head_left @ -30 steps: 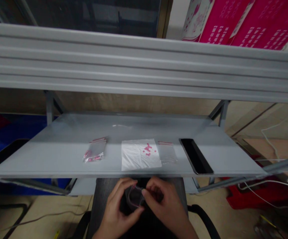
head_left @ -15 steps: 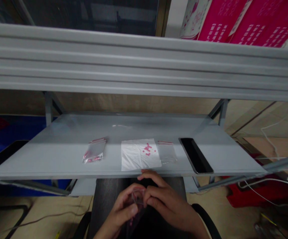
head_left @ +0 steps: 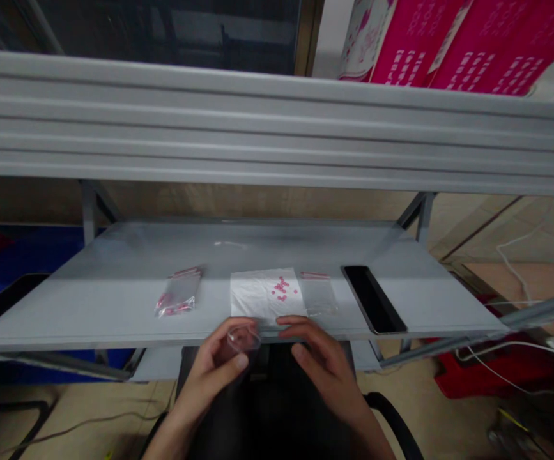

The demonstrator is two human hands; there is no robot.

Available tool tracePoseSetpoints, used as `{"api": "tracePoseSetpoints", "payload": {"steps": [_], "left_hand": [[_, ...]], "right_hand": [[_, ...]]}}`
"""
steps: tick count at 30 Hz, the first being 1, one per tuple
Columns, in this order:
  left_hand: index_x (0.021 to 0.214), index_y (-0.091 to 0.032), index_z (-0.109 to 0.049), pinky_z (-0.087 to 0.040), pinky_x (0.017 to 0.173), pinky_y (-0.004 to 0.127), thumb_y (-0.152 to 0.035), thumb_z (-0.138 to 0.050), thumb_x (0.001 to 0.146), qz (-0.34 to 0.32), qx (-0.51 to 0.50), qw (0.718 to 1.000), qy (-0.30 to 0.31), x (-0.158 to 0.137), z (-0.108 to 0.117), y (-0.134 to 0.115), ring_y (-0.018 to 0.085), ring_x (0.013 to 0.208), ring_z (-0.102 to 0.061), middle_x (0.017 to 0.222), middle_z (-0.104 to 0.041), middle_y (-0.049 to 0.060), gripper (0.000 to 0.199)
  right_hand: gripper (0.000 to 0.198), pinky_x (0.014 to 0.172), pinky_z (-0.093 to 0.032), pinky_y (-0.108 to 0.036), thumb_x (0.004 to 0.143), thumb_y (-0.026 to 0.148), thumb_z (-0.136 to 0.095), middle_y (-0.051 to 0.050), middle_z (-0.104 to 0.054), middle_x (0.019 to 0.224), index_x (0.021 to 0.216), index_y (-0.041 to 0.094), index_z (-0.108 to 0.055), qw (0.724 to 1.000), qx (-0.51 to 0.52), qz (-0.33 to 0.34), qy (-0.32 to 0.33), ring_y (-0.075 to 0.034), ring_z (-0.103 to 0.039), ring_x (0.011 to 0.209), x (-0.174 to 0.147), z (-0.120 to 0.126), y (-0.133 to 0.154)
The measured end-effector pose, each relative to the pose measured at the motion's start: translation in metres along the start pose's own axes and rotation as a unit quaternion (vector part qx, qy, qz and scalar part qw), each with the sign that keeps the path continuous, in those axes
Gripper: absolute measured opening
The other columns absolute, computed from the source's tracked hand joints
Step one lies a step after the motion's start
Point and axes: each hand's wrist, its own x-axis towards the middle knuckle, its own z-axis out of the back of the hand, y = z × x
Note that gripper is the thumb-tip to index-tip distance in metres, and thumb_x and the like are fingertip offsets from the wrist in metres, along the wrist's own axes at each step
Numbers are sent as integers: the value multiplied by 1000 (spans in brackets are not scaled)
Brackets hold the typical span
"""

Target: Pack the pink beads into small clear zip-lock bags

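Clear plastic: gripping 1 bag (head_left: 248, 340) in left hand (head_left: 209, 369), hovering with right hand (head_left: 323, 365) beside it.
Clamping the bag between left thumb and fingers, holding it at the front edge of the grey table (head_left: 114, 281), exposing a rounded mouth. Holding right thumb and fingers apart, near the front edge of the white sheet (head_left: 252, 297); not managing to tell fingertip contact with the table. Seeing 1 loose cluster of small pink pieces (head_left: 281, 285) on the sheet's right half. Seeing 1 zip bag with pink contents (head_left: 181, 291) left of the sheet, 1 flat clear zip bag (head_left: 319, 295) just right of it, then 1 black phone (head_left: 373, 299) lying slanted farther right.
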Motion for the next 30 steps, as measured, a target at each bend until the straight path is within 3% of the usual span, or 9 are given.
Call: {"api": "tracePoseSetpoints", "payload": {"steps": [2,4,7,11,15,21,30], "left_hand": [[113,-16,-61,-51,82,31,-41,-70,79,-45,77,996,-25,18,9,-10,23,92,-64,99,-66,10,43],[112,-15,-60,-51,84,33,-35,-66,80,-79,179,981,-14,40,14,-17,23,95,-64,103,-66,11,38],[113,-16,-59,-50,91,36,-29,-60,82,-114,328,937,29,72,16,-20,22,103,-63,110,-67,10,34],[109,-16,-63,-50,92,38,-23,-65,75,-126,400,905,69,110,16,-15,23,101,-64,109,-68,9,35],[110,-17,-65,-47,94,39,-19,-68,69,-139,478,859,116,135,19,-10,25,102,-64,112,-69,8,41],[114,-19,-66,-43,97,43,-23,-70,68,-141,571,793,159,148,21,-8,30,107,-62,116,-68,9,46],[115,-23,-65,-42,94,42,-27,-69,70,-133,631,748,158,147,19,-9,30,109,-60,120,-66,8,46]], "right_hand": [[24,97,-47,-38,95,36,-50,-7,-70,111,100,23,-70,995,28,-36,-87,-23,-63,107,6,-1,-9],[25,95,-47,-38,94,36,-51,-7,-71,107,99,22,-71,985,56,-56,-156,-23,-63,103,15,-4,-20],[24,96,-45,-38,91,35,-54,-7,-72,108,100,20,-71,973,65,-38,-217,-23,-62,105,35,-9,-33],[29,92,-47,-38,87,34,-50,-8,-73,102,98,17,-70,963,11,-3,-269,-24,-64,99,68,-17,-46],[30,93,-46,-38,84,31,-47,-9,-72,103,99,16,-69,960,-15,7,-280,-24,-64,100,89,-25,-58],[32,95,-46,-38,85,30,-46,-11,-72,106,103,15,-69,959,-40,24,-278,-24,-64,102,89,-34,-70],[33,94,-48,-37,87,30,-43,-9,-73,105,104,18,-69,959,-62,39,-275,-23,-66,101,80,-35,-75]]}}
